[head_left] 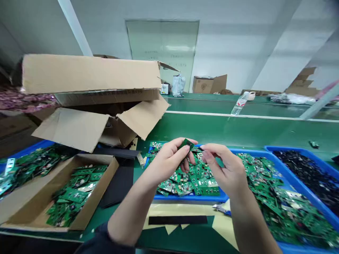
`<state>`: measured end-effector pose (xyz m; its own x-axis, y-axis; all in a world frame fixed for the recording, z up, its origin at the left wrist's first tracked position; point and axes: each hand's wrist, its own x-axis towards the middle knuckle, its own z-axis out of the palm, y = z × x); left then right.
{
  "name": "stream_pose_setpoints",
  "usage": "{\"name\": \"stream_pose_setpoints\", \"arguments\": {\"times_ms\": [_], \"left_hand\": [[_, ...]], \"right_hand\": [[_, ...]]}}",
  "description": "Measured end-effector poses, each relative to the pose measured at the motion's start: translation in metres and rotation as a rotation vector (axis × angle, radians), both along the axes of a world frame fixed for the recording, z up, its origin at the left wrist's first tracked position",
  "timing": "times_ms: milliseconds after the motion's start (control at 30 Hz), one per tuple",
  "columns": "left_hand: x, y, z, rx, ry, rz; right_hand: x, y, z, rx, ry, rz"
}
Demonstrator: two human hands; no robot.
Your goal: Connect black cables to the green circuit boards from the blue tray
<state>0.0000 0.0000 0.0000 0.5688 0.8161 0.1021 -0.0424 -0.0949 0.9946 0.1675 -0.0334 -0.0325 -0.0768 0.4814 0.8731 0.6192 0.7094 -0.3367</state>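
Observation:
My left hand (173,155) is closed around a small green circuit board (188,142), its thumb lying across the near side. A dark component shows on the board's upper face. Just to the right, my right hand (226,165) pinches a small dark piece (200,148) between thumb and fingertips; its kind is too small to tell. Both hands are above a blue tray (185,198) heaped with green circuit boards (203,181). Part of that heap is hidden by my hands.
Right of centre, a blue tray (287,181) holds more circuit boards; beyond it, another bin (316,176) holds black parts. An open carton (87,203) of boards stands left. Pliers (222,209) and a black strip (177,220) lie in front. Large cartons (92,76) overhang at left.

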Motion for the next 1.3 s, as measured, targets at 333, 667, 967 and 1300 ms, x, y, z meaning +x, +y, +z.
{"name": "stream_pose_setpoints", "arguments": {"times_ms": [333, 667, 967, 1300], "left_hand": [[0.008, -0.002, -0.006, -0.059, -0.065, -0.128], [0.009, 0.000, -0.007, -0.118, -0.053, -0.110], [0.010, 0.000, -0.010, -0.099, -0.071, -0.122], [0.013, 0.002, -0.013, -0.067, -0.111, -0.103]], "right_hand": [[0.001, 0.003, -0.007, -0.034, -0.041, 0.054], [0.004, 0.004, -0.009, -0.095, -0.100, 0.104], [0.003, 0.007, -0.008, -0.082, -0.115, 0.092], [0.001, 0.009, -0.011, -0.071, -0.080, 0.113]]}}
